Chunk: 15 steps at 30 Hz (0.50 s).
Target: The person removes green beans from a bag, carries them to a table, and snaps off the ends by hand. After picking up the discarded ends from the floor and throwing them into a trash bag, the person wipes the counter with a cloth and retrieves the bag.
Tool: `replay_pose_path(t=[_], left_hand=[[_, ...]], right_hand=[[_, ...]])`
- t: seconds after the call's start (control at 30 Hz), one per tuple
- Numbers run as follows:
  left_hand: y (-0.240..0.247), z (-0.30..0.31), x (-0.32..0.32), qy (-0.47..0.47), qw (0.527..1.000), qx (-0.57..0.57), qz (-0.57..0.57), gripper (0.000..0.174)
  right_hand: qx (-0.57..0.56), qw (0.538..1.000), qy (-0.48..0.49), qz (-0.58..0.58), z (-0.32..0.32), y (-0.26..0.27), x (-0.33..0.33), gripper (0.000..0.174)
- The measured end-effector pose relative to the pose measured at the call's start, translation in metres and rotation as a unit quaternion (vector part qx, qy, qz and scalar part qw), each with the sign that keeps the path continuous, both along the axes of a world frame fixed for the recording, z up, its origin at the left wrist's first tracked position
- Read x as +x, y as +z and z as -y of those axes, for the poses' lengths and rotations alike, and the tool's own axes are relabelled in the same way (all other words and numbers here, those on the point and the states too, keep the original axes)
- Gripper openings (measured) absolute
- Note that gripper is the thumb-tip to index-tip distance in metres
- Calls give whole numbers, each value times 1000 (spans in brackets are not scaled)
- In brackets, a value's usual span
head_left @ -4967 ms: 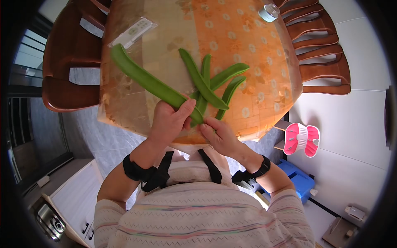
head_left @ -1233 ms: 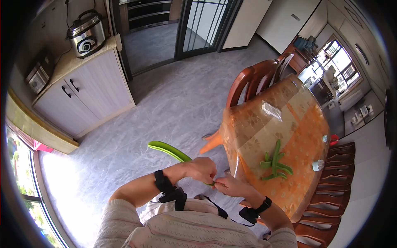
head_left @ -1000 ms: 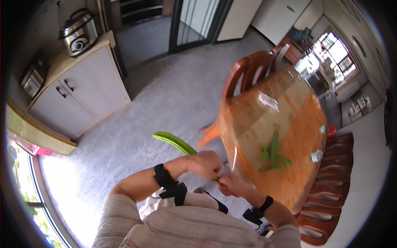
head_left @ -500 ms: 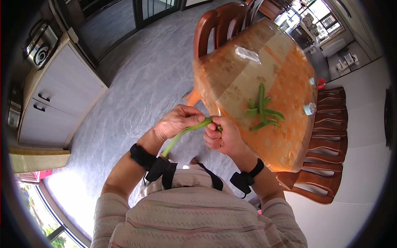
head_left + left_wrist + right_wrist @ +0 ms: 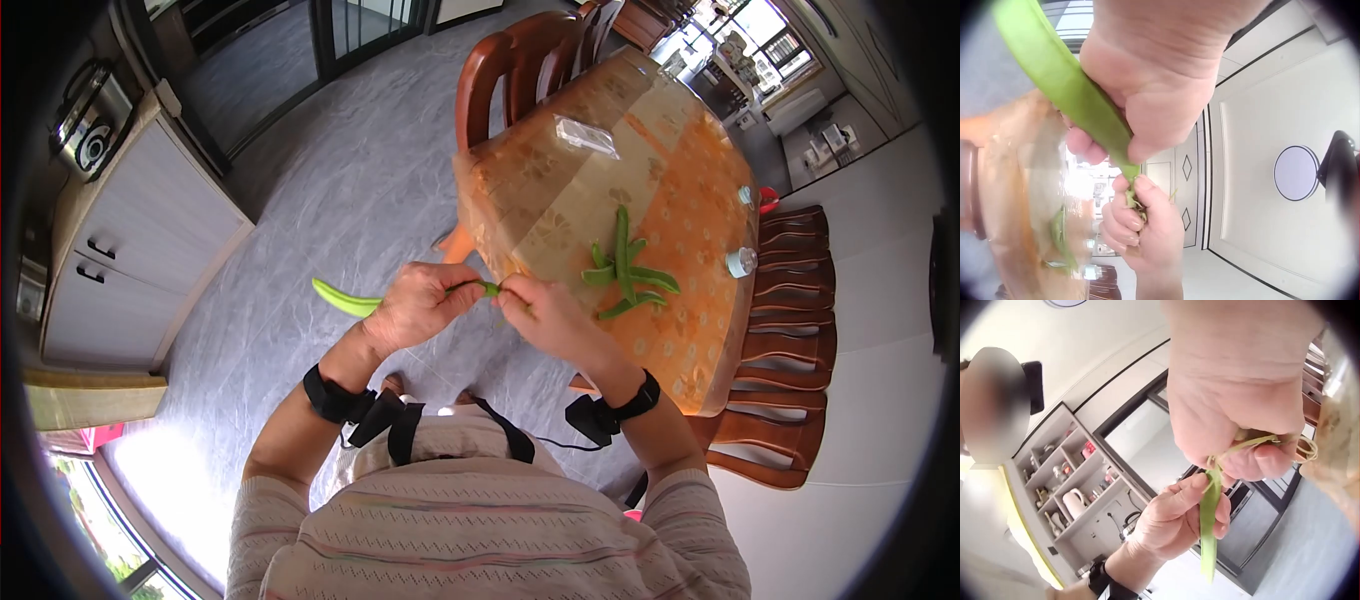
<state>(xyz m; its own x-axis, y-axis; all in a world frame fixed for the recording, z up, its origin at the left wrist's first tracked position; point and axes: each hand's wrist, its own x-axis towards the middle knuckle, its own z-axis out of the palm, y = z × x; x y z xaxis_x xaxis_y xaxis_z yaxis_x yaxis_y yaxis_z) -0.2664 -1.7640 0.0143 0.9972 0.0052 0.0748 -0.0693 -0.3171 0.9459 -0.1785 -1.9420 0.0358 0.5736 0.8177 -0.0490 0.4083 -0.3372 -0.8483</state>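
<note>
My left hand [image 5: 415,303] grips a long flat green bean pod [image 5: 1054,69], its thumb and fingers near one end. The rest of the pod sticks out to the left past the wrist in the head view. At the near tip my right hand [image 5: 545,318] pinches the pod's end, thumb against bent fingers. Thin pale strings [image 5: 1250,445] run from that tip and lie among the curled right fingers, some looping loose. Both hands are held in front of the body, above the floor and beside the table edge. Several more bean pods [image 5: 625,265] lie crossed in a pile on the table.
The table [image 5: 530,190] has a patterned cloth under clear plastic. A small flat packet [image 5: 587,136] and a small jar [image 5: 741,262] sit on it. Wooden chairs [image 5: 487,85] line both sides. A cabinet [image 5: 140,240] with a cooker [image 5: 95,125] stands left.
Since five seconds ago, the body has turned and the held pod has left the space over the table. Over the last half second, its free end has swung from near the body out to the left.
</note>
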Motion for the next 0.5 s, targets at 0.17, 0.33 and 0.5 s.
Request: replay_pose_path(t=[0.17,0.33,0.5], left_hand=[[-9,8,-1,4,992,123,16,15],[-8,15,2,14,988,136,71,15],[10,19,3,2,998,-48,-49,20]], right_hand=[[-79,980,50,174,3,-15,-6,17],[-17,987,-13,160,3,-36,-5,20],[144,967,-75,-198,-2,-18,-12,20]])
